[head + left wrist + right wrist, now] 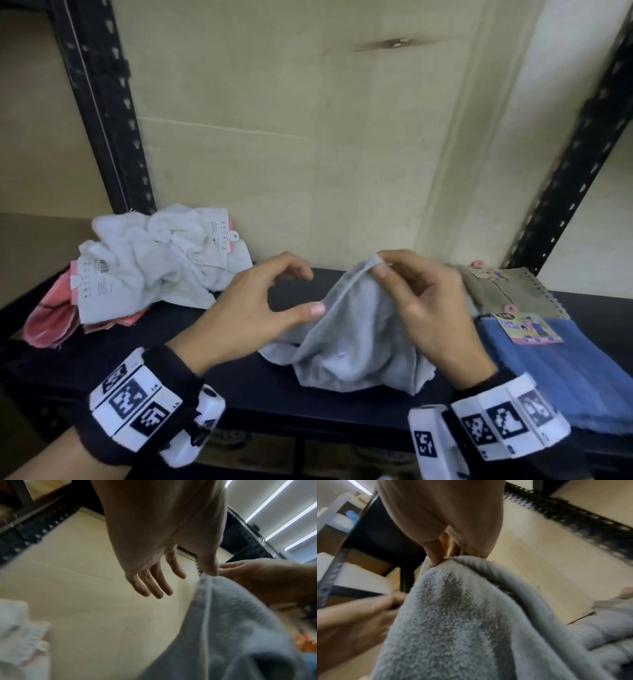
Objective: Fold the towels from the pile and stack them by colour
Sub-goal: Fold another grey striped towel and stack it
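A light grey towel (352, 335) hangs crumpled over the dark shelf (239, 383), its lower part lying on the surface. My right hand (378, 263) pinches its top corner between thumb and fingers; the right wrist view shows that pinch (440, 561) on the towel (453, 615). My left hand (310, 291) is just left of it, fingers loose, with the thumb touching the towel's hem. In the left wrist view its fingers (154, 588) are spread and hold nothing beside the towel (231, 622). A loose pile of white and pink towels (154, 260) lies at the left.
At the right lie a folded blue towel (555, 370) with a paper label and, behind it, a folded olive towel (507, 291). Black perforated uprights (106, 113) (575, 164) flank the shelf. A beige back panel (308, 137) closes the rear.
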